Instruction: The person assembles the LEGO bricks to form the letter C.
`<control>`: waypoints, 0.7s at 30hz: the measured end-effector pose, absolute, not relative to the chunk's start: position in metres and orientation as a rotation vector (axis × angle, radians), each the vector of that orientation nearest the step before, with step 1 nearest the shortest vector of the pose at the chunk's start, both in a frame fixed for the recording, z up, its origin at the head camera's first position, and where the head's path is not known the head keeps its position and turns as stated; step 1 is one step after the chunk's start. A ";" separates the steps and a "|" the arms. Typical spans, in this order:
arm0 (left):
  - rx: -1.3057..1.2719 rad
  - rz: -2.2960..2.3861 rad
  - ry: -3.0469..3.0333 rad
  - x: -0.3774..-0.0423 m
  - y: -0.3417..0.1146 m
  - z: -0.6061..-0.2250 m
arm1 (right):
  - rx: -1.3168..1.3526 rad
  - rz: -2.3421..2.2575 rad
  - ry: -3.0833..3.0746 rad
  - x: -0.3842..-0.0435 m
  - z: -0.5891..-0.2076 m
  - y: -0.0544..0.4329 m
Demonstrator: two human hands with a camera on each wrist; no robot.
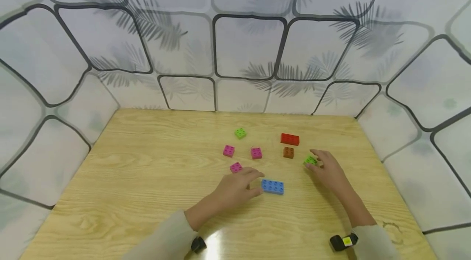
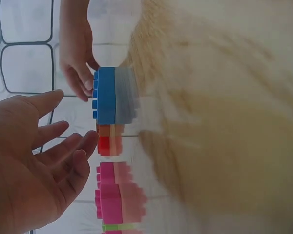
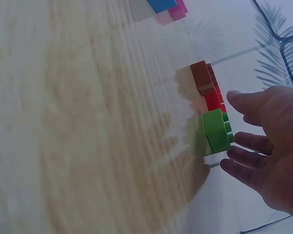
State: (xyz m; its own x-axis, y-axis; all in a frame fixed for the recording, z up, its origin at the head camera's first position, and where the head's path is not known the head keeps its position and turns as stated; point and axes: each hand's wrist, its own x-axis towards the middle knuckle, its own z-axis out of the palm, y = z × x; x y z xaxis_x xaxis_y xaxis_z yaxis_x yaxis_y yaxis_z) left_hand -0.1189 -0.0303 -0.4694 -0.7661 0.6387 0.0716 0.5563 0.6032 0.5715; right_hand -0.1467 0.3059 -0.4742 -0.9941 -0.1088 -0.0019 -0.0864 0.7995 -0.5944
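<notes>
Hovering at the left end of the blue brick (image 1: 272, 187), the left hand (image 1: 235, 186) has its fingers apart and loosely bent, thumb well away from them; it grips nothing. Contact between thumb tip and blue brick: cannot tell. Blue brick lies flat on the bench (image 1: 158, 158), studs up, between the two hands.

Right hand (image 1: 328, 170) is at the near green brick (image 1: 310, 160), on the right side of the bench. Fingers and thumb stand apart around the brick's studded side, relaxed, not closed on it; whether a fingertip touches, cannot tell.

Other bricks, all on the bench: brown brick (image 1: 288, 153) left of and slightly beyond the near green one; red brick (image 1: 290, 139) just behind the brown. Left of these, three pink bricks (image 1: 256, 153), apart from one another, the nearest beside the left hand. A second green brick (image 1: 240, 133) lies beyond the pinks. Patterned wall (image 1: 250, 47) behind.
</notes>
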 end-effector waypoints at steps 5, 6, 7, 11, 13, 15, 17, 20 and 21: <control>1.008 0.896 2.654 -0.125 -0.023 -0.474 | -0.176 -0.924 2.930 -0.154 -0.472 0.307; 1.008 0.902 2.646 -0.127 -0.022 -0.476 | -0.175 -0.911 2.930 -0.155 -0.471 0.307; 1.000 0.904 2.640 -0.128 -0.020 -0.477 | -0.172 -0.903 2.926 -0.155 -0.471 0.307; 0.977 0.886 2.635 -0.132 -0.014 -0.481 | -0.170 -0.889 2.913 -0.158 -0.472 0.308; 0.957 0.877 2.633 -0.133 -0.011 -0.481 | -0.172 -0.886 2.909 -0.159 -0.473 0.310; 0.940 0.880 2.623 -0.135 -0.009 -0.481 | -0.169 -0.883 2.907 -0.161 -0.474 0.311; 0.923 0.895 2.608 -0.135 -0.007 -0.481 | -0.163 -0.884 2.907 -0.161 -0.475 0.313; 0.908 0.914 2.592 -0.137 -0.005 -0.480 | -0.152 -0.893 2.904 -0.161 -0.477 0.314; 0.903 0.915 2.590 -0.137 -0.005 -0.480 | -0.154 -0.896 2.904 -0.161 -0.477 0.315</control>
State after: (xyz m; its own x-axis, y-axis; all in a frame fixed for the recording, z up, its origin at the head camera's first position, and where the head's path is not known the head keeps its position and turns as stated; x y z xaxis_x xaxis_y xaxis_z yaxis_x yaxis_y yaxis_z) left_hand -0.1372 -0.0048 -0.4802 -0.7766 0.6294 -0.0274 0.4725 0.6107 0.6354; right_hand -0.1609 0.3149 -0.4770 -0.9900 -0.1253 -0.0646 -0.0671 0.8220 -0.5655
